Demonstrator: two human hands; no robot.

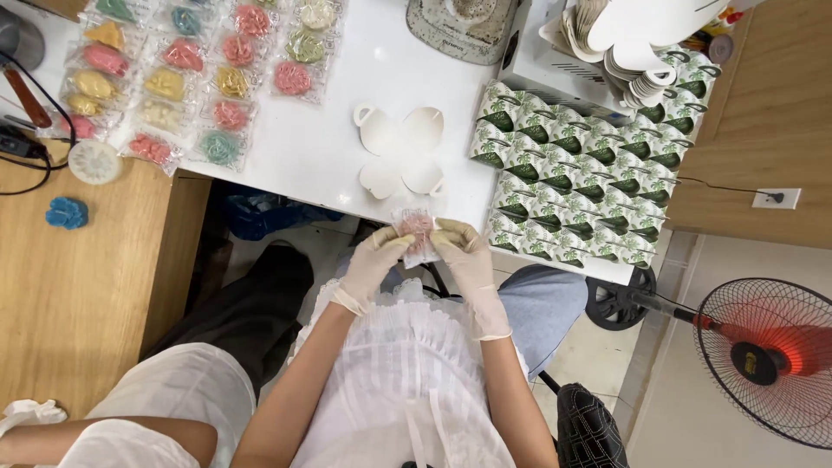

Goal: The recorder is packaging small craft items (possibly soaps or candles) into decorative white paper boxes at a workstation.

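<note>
A glossy white rectangular table [347,147] is carrying nearly everything, and the flat white cut-out cardboard box blank [400,149] with four rounded flaps is lying near its middle. To the left of that blank, rows of clear plastic packets holding pink, yellow and green moulded cakes [195,74] are spreading toward the table's far left corner. To the right of the blank, folded white boxes printed with dark green leaves [576,186] are lying in overlapping rows up to the table's edge. Further left of the blank, a lower wooden bench [87,286] is adjoining the table, bearing a blue flower-shaped cake [67,212] and a round white mould [94,162].
</note>
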